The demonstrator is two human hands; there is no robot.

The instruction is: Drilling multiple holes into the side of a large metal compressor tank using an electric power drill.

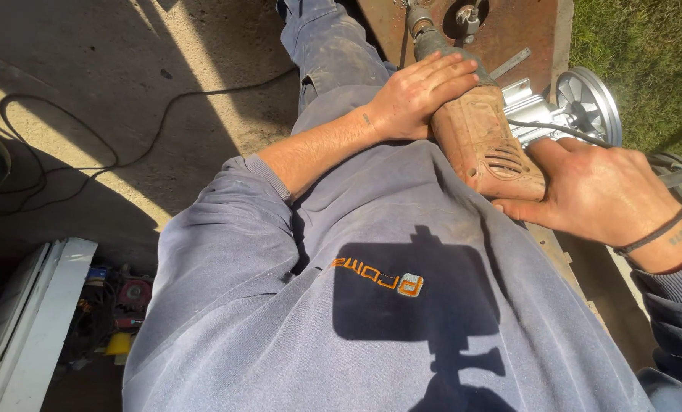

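Drilling looks under way: the left hand [421,95] lies flat over the dusty, rust-coloured electric drill [482,141], and the right hand [600,191] is wrapped round its rear. The drill's nose meets the rusty steel plate [524,30] near its near edge. Next probably calls for steady, square pressure.

left hand [421,95] flat, right hand [596,191] clasped
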